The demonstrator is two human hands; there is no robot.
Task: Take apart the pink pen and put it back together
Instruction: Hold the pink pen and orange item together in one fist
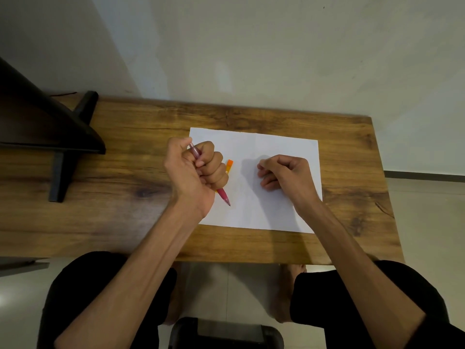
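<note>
Our left hand fists the pink pen, tip down over the paper. It looks whole; whether dismantling is pending or finished we cannot tell. Right hand rests loosely curled, seemingly empty.

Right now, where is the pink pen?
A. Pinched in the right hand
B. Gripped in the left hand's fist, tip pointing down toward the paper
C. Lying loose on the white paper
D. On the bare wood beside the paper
B: the left hand has its fingers curled round the pink pen, whose tip pokes out below the fist over the white paper.
</note>
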